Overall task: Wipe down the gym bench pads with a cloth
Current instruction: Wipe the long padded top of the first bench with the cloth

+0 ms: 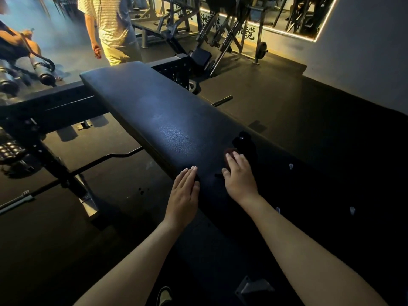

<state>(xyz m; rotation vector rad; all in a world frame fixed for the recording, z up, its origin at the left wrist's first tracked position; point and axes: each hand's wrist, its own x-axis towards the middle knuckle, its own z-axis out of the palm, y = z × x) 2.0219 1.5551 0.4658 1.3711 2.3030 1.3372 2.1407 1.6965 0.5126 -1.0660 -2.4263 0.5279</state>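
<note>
1. Both of your forearms reach in from the lower edge, with a pale shoe (164, 295) on the dark floor beneath them.
2. Your left hand (184, 188) lies flat, fingers straight, on the near left edge of the long black leather-look bench pad (167, 120). It is probably there to brace you rather than to wipe.
3. Your right hand (239, 175) presses down with extended fingers on a dark crumpled cloth (244, 141), reddish at your fingertips. The cloth lies on the pad's right side, roughly halfway along. Flat pressure suits wiping, and the stretch of pad beyond likely remains to be done.
4. Left of the pad, a curved black barbell (114, 155) sits low beside the frame.
5. Past the pad's far end stands a person in a striped shirt (106, 18).
6. Black Chinese characters run along a white wall strip (249, 34) under the mirror, but machine frames break them up and you cannot read the phrase. No brand shows on the pad.
</note>
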